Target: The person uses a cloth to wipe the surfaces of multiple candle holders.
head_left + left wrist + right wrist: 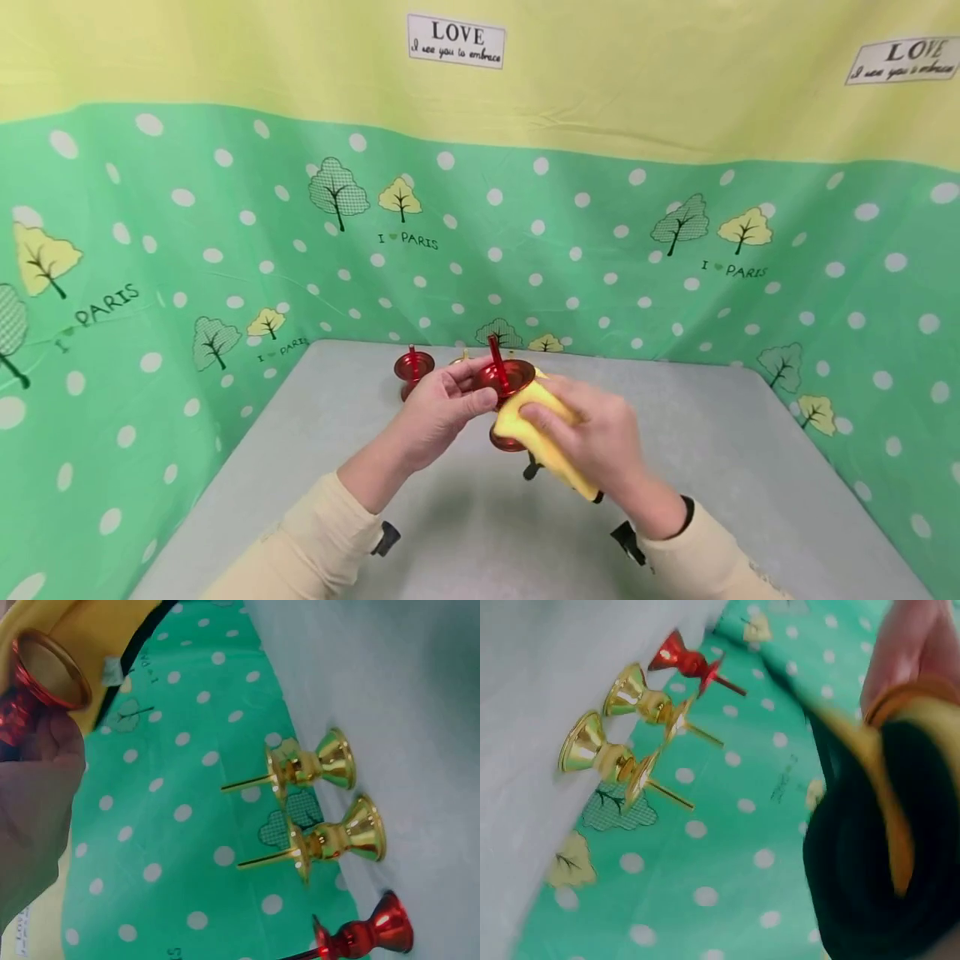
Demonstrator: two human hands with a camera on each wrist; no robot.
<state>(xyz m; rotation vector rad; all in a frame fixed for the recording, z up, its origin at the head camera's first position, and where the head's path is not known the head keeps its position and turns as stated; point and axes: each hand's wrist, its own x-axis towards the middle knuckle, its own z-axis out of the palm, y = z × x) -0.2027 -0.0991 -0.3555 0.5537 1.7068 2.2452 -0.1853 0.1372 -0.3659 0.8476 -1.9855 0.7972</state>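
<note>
In the head view my left hand holds a red candlestick up over the table by its upper part, its thin spike pointing upward. A yellow cloth is gripped in my right hand and lies against the candlestick's right side, covering part of its stem. Seen from the left wrist, the flared red base of the candlestick shows beside my left hand. The cloth fills the right of the right wrist view, blurred, with a dark edge.
Another red candlestick stands on the grey table, left of my hands. Two gold candlesticks stand in a row with it, mostly hidden in the head view. A green and yellow printed curtain surrounds the table's back and sides.
</note>
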